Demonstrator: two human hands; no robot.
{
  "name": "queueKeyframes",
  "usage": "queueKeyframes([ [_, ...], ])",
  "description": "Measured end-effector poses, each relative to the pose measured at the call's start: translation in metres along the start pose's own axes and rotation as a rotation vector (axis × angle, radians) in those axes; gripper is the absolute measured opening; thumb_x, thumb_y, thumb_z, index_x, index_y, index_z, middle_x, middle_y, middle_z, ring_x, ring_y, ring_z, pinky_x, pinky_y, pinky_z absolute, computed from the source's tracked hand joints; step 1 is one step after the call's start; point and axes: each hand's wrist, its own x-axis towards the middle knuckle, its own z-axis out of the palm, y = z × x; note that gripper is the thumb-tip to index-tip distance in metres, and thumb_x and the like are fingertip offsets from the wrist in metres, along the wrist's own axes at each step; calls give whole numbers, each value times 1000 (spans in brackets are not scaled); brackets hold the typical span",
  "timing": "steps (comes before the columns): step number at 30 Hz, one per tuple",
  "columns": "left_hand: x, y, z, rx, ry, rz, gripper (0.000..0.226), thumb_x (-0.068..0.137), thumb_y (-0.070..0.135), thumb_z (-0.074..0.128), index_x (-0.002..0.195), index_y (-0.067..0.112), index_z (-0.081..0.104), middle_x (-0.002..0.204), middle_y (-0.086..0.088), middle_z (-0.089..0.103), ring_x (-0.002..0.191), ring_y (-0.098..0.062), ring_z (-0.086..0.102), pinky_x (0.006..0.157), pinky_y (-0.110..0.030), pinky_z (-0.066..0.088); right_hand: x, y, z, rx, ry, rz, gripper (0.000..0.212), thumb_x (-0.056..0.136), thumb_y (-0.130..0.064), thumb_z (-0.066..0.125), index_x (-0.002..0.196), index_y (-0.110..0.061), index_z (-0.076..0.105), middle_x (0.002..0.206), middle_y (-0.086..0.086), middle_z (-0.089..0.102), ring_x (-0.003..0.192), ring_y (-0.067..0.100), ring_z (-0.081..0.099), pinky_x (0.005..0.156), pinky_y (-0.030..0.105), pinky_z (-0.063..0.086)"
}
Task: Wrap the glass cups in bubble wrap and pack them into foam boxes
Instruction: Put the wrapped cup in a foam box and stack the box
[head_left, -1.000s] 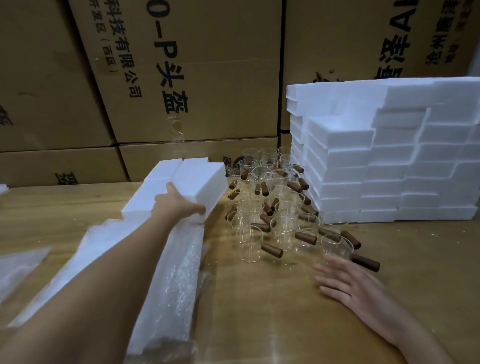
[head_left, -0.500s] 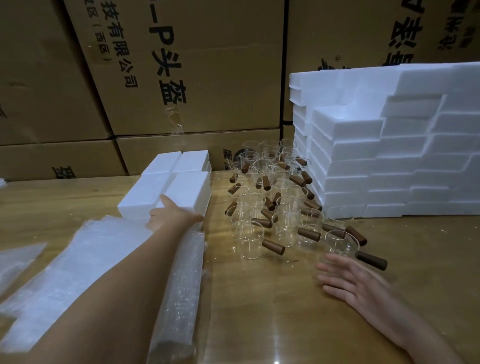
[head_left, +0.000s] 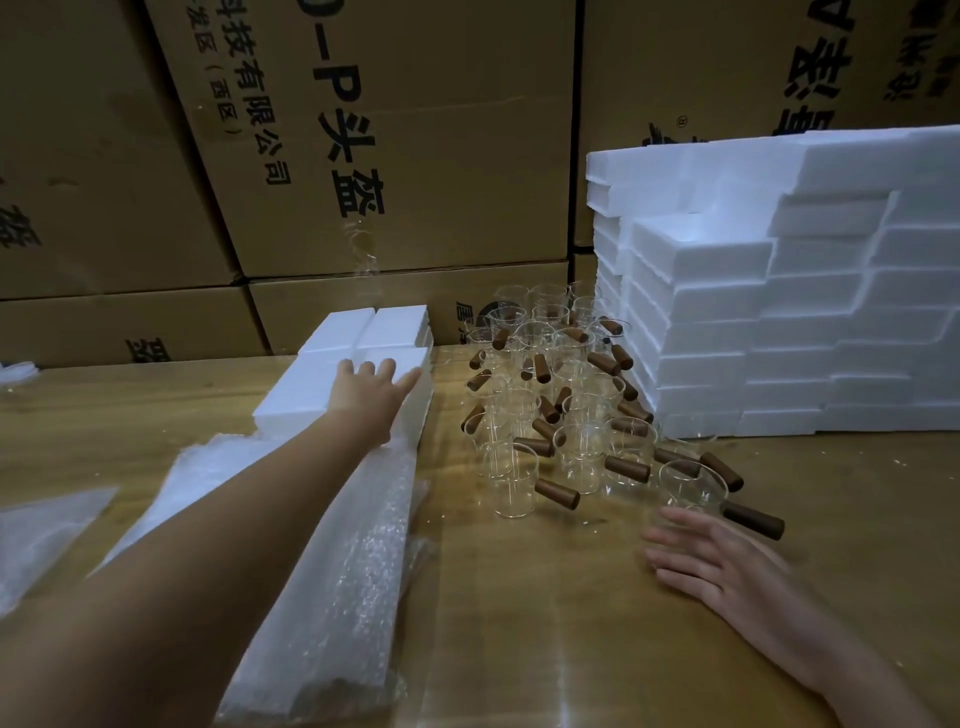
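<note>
The foam box (head_left: 306, 384) that the left hand (head_left: 371, 387) held raised a second ago now sits toward the far edge of the tabletop (head_left: 519, 623). That grip is apart, fingers flat on the lid. The right hand (head_left: 711, 561) lies spread and empty beside the nearest of the glass cups (head_left: 550, 405), which stand unwrapped mid-tabletop. With one box apparently set aside, another cup probably comes next.

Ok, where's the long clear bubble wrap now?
Head view, left of centre: the clear bubble wrap lies on the wooden table, running toward the white foam boxes under the left hand, with the glass cups to its right.
</note>
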Motion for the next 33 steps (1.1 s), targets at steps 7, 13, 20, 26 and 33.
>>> queueKeyframes([
  [7, 2, 8, 24, 34, 29, 24, 85, 85, 40, 67, 148, 27, 12, 139, -9, 38, 121, -30, 45, 95, -38, 38, 2, 1, -1, -15, 4, 9, 46, 87, -27, 43, 126, -5, 54, 118, 20, 66, 109, 33, 64, 83, 34, 57],
  [13, 5, 7, 23, 41, 38, -11, 85, 84, 40, 68, 148, 26, 14, 134, -8, 42, 119, -29, 47, 97, -39, 36, 1, 0, -2, -15, 1, 11, 45, 89, -27, 43, 128, -6, 54, 119, 20, 65, 112, 33, 62, 82, 32, 56],
  [20, 10, 5, 26, -12, 54, -38, 82, 82, 47, 69, 144, 14, 26, 135, -6, 45, 120, -26, 47, 96, -38, 38, 0, 0, -2, -10, 1, 9, 46, 89, -27, 42, 128, -5, 54, 120, 21, 64, 112, 34, 62, 81, 32, 56],
  [26, 12, 3, 34, -17, 75, -65, 71, 82, 45, 69, 136, 13, 36, 126, -3, 48, 113, -23, 50, 90, -35, 37, 1, -1, -2, -17, 5, 12, 46, 88, -26, 41, 127, -4, 54, 119, 21, 65, 111, 35, 63, 83, 34, 57],
  [33, 16, 3, 37, -52, 75, -106, 65, 81, 44, 70, 131, 14, 40, 120, -3, 51, 110, -23, 50, 89, -34, 37, 1, 1, -5, -2, 25, 23, 47, 89, -27, 41, 128, -4, 53, 120, 23, 64, 111, 37, 62, 80, 33, 57],
])
